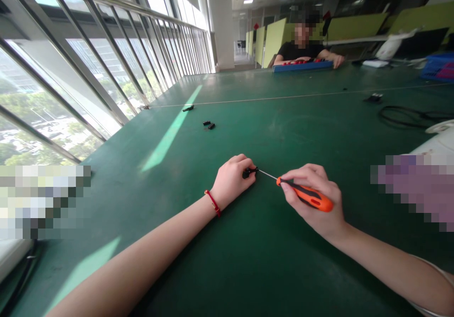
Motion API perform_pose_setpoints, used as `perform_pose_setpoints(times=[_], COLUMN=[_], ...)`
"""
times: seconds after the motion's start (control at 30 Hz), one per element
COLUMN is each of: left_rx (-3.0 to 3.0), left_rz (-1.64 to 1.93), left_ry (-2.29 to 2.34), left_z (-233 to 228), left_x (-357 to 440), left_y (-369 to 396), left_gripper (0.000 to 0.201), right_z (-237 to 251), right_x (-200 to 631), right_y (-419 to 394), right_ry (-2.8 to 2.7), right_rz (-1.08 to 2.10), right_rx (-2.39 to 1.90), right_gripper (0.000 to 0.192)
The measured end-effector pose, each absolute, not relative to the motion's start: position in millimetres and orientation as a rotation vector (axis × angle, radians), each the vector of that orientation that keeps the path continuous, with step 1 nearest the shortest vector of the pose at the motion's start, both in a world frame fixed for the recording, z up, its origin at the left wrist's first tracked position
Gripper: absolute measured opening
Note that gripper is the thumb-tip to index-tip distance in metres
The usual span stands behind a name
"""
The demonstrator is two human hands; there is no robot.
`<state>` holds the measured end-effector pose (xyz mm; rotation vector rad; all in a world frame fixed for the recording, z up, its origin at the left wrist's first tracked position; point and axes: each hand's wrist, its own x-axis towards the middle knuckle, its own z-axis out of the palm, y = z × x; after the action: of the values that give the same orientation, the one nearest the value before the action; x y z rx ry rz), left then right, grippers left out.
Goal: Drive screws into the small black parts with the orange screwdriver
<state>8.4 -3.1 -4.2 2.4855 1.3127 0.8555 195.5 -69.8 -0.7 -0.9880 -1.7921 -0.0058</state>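
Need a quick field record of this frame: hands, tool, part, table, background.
left hand: pinches a small black part against the table
right hand: grips an orange-handled screwdriver, tip at the part
table: green mat; loose black pieces; black cable at right
wrist: red bracelet on left
background: another person at a blue tray
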Motion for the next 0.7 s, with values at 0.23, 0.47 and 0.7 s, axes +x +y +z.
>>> perform_pose_setpoints(times=[0.23,0.47,0.7], left_rx=[2.502,2.516,2.535], left_rz=[0.845,0.835,0.836], left_ry=[1.32,1.323,1.321], left_z=[-4.1,-4.1,-4.8], left_x=[8.6,8.9,8.8], left_y=[-3.7,-3.6,-3.3], left_gripper=[0.007,0.007,0.007], right_z=[-2.9,-1.9,-3.5], right_x=[196.2,194.7,194.1], right_y=[-69.4,-69.5,-70.9], right_ry=[-1.687,-1.624,-1.701], right_rz=[0.083,0.122,0.108], right_rx=[-1.02,-0.963,-1.039], right_gripper=[0.037,0.046,0.018])
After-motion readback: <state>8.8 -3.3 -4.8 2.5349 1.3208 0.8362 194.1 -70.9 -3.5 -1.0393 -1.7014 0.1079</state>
